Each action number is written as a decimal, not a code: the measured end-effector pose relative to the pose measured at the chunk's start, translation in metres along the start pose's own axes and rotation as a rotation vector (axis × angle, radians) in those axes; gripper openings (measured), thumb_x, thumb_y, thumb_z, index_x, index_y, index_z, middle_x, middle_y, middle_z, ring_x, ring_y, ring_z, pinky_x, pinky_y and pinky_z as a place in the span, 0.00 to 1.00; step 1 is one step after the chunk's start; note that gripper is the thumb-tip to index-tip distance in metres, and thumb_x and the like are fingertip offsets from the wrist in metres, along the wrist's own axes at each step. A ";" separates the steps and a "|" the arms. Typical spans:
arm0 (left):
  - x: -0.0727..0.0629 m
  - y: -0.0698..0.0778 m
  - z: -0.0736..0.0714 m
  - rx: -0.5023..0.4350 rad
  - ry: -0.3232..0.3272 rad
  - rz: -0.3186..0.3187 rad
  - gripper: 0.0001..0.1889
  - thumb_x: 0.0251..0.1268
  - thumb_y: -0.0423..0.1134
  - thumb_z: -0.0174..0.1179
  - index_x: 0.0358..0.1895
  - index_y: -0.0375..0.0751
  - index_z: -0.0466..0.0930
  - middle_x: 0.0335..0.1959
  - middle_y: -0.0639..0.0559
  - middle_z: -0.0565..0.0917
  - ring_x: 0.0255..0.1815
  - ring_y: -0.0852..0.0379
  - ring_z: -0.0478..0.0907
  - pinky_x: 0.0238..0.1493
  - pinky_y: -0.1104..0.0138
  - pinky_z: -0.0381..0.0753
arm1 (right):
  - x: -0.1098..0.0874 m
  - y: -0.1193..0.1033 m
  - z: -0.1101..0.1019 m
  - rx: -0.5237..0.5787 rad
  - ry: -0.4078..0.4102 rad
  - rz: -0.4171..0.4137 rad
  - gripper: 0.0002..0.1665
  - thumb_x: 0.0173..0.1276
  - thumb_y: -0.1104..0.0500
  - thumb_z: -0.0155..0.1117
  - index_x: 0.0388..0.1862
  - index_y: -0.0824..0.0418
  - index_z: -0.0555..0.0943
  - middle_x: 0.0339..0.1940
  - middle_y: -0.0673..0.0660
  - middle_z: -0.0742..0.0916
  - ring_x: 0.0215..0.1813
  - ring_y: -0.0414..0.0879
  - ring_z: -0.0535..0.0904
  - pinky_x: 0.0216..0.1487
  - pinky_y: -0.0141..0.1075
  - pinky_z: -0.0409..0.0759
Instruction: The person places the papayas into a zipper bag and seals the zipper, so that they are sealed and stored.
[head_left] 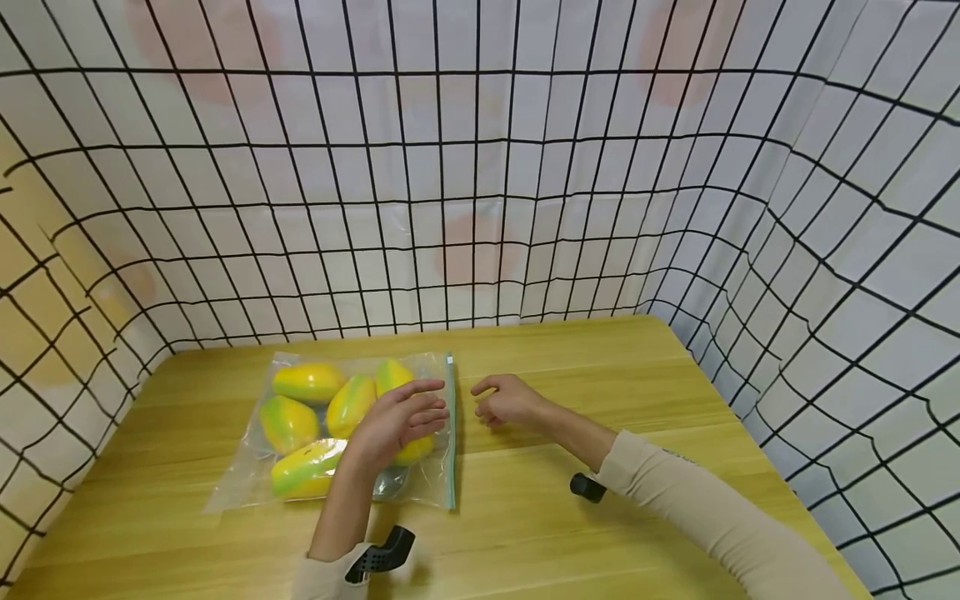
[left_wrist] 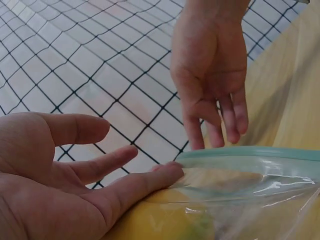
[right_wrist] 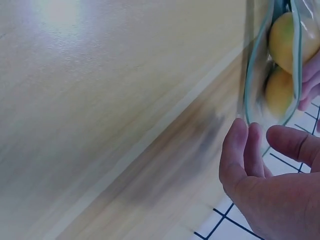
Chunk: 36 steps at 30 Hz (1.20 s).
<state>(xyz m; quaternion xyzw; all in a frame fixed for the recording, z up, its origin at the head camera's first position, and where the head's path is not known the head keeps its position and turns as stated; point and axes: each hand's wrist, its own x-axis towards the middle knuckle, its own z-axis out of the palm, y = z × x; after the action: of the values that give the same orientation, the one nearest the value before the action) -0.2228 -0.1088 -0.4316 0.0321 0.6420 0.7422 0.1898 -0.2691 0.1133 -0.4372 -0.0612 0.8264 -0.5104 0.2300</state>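
Observation:
A clear zip bag [head_left: 243,475] lies on the table at the left, holding several yellow-green mango-like fruits [head_left: 309,382]. Its teal zip strip [head_left: 451,450] runs along the right side; in the right wrist view the bag's mouth [right_wrist: 246,95] gapes. My left hand [head_left: 393,425] is over the bag's right part, fingers extended, and in the left wrist view a fingertip meets the plastic near the strip. Just right of the strip, my right hand [head_left: 512,402] hovers with loosely bent fingers and nothing in them; the right wrist view puts its fingertips [right_wrist: 239,131] near the bag's mouth.
The wooden table [head_left: 570,533] extends to the right and in front of the bag. A black wire grid [head_left: 480,200] with white sheeting behind it stands along the back and both sides. Black wrist devices [head_left: 386,552] sit at both cuffs.

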 end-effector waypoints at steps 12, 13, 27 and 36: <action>-0.001 0.020 -0.004 0.083 -0.044 0.026 0.23 0.81 0.35 0.45 0.73 0.30 0.65 0.72 0.29 0.68 0.72 0.35 0.69 0.69 0.51 0.76 | 0.007 -0.002 -0.001 -0.009 0.037 0.011 0.25 0.68 0.67 0.60 0.64 0.69 0.77 0.44 0.67 0.87 0.39 0.54 0.84 0.45 0.45 0.88; 0.000 0.025 -0.005 0.108 -0.034 0.033 0.23 0.81 0.36 0.46 0.73 0.30 0.66 0.71 0.28 0.69 0.71 0.35 0.70 0.68 0.51 0.77 | 0.008 -0.001 -0.002 -0.007 0.046 0.014 0.25 0.68 0.67 0.61 0.65 0.69 0.77 0.44 0.67 0.87 0.39 0.55 0.85 0.44 0.45 0.88; 0.042 0.072 -0.019 0.487 0.112 0.063 0.23 0.73 0.39 0.61 0.69 0.44 0.75 0.63 0.37 0.81 0.61 0.38 0.79 0.67 0.48 0.77 | 0.027 -0.001 -0.007 0.112 0.124 0.015 0.24 0.74 0.58 0.62 0.65 0.68 0.77 0.50 0.68 0.87 0.41 0.53 0.85 0.47 0.41 0.88; 0.077 0.071 -0.022 0.605 0.144 0.042 0.27 0.68 0.41 0.66 0.70 0.45 0.75 0.59 0.40 0.84 0.61 0.39 0.80 0.68 0.47 0.75 | 0.039 0.000 -0.005 0.163 0.167 0.023 0.24 0.75 0.58 0.61 0.65 0.68 0.77 0.53 0.67 0.86 0.47 0.55 0.85 0.51 0.41 0.87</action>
<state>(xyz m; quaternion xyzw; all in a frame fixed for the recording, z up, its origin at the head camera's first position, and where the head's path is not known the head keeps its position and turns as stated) -0.3179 -0.1116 -0.3818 0.0479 0.8446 0.5217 0.1104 -0.3059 0.1042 -0.4480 0.0100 0.7990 -0.5766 0.1703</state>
